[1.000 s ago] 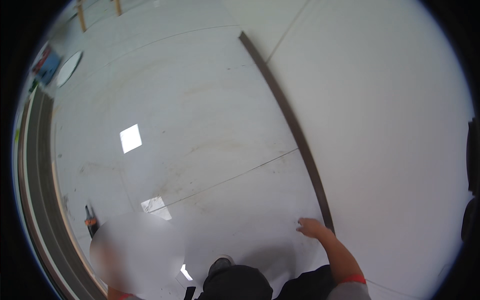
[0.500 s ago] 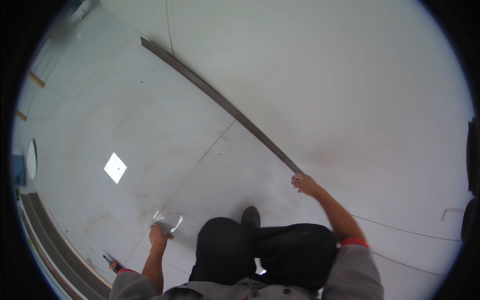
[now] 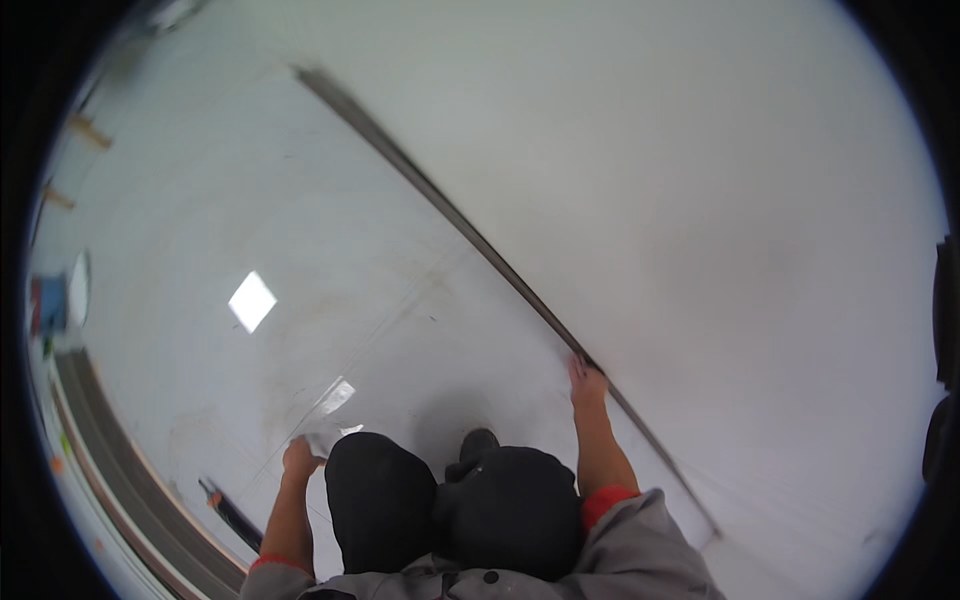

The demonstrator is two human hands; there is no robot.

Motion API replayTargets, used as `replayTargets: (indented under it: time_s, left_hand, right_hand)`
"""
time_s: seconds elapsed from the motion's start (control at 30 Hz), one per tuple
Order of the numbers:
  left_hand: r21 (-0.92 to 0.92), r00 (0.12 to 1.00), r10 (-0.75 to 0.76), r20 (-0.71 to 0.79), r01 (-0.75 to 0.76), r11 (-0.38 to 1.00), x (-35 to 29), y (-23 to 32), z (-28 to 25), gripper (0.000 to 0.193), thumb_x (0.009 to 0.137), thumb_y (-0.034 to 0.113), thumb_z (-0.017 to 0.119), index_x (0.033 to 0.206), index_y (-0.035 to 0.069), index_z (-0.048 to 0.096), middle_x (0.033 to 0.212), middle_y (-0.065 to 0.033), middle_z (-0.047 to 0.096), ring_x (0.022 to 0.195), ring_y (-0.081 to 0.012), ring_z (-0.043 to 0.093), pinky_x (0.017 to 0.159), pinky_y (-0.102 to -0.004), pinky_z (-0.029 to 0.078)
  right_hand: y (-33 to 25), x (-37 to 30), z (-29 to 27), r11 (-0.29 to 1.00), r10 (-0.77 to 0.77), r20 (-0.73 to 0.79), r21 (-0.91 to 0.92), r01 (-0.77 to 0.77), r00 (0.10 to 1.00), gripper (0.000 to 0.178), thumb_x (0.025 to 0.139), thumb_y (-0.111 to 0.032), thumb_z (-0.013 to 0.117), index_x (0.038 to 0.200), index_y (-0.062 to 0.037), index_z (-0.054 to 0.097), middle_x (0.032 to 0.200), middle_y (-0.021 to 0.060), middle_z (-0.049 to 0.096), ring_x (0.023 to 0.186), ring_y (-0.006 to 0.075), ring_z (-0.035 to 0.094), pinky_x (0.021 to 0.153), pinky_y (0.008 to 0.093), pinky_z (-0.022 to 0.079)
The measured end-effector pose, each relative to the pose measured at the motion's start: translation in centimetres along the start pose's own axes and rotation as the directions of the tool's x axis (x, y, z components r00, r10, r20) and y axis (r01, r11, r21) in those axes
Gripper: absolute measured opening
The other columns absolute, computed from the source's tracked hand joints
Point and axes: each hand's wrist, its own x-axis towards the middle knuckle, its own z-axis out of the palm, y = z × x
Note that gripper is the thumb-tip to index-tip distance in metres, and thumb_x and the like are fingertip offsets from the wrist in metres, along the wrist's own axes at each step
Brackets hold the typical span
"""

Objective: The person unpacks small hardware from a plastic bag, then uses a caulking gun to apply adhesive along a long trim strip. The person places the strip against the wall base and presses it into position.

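A long, narrow dark grey-brown trim strip (image 3: 450, 215) runs diagonally from the far left to the near right, along the line between the pale floor and a pale surface. My right hand (image 3: 588, 380) is closed on it, nearer its right end, and part of the strip extends past the hand. To the left of my knees, my left hand (image 3: 300, 458) is low by the floor, fingers curled. Beside its fingers lies something pale grey and thin, too unclear to name. A shiny white patch (image 3: 338, 395) shows on the floor just beyond.
A black and orange hand tool (image 3: 232, 515) lies left of my left forearm. Several long brown and white strips (image 3: 115, 430) lie along the left edge. Farther up are a blue container (image 3: 48, 305) and a bright diamond-shaped patch (image 3: 252, 301) on the floor. My bent knees (image 3: 380, 500) are in front.
My right hand has moved left and nearer, from the strip's near end to a place farther along it. More strip now shows beyond the hand. The left hand has shifted slightly left.
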Motion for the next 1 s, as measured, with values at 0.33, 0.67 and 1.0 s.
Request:
replayTargets:
  time_s: [0.33, 0.67, 1.0]
  left_hand:
    - [-0.053, 0.833, -0.053, -0.551, 0.028, 0.998, 1.5, 4.4, -33.6, 0.034, 0.08, 0.034, 0.077, 0.094, 0.006, 0.065, 0.091, -0.0156, 0.07, 0.088, -0.0358, 0.067, 0.074, -0.0479, 0.054]
    - [-0.173, 0.95, -0.01, -0.311, -0.046, 0.984, 14.0, -3.1, -28.0, 0.041, 0.07, 0.041, 0.08, 0.078, 0.001, 0.075, 0.08, -0.0189, 0.072, 0.079, -0.0346, 0.07, 0.074, -0.0449, 0.055]
    - [-0.478, 0.854, 0.501, 0.138, -0.386, 0.789, 25.2, 29.1, -36.8, 0.041, 0.087, 0.029, 0.074, 0.111, -0.004, 0.069, 0.1, -0.0101, 0.069, 0.091, -0.0194, 0.065, 0.076, -0.0345, 0.058]
  right_hand:
    - [0.7, -0.2, -1.9, 0.987, 0.156, -0.034, -0.037, -0.157, 0.987, 0.045, 0.093, 0.002, 0.034, 0.136, 0.0036, 0.049, 0.134, 0.0188, 0.055, 0.124, 0.0354, 0.056, 0.107, 0.0469, 0.049]
    - [1.7, 2.8, -7.0, 0.82, -0.223, 0.172, -0.499, 0.28, 0.959, 0.038, 0.099, -0.026, 0.059, 0.114, 0.0081, 0.067, 0.111, 0.0255, 0.069, 0.108, 0.0358, 0.066, 0.094, 0.0451, 0.056]
    - [0.4, -0.2, 0.3, 0.997, -0.063, 0.023, 0.044, 0.062, 0.998, 0.037, 0.094, -0.006, 0.053, 0.131, 0.0002, 0.054, 0.127, 0.0173, 0.059, 0.122, 0.0354, 0.058, 0.102, 0.0486, 0.051]
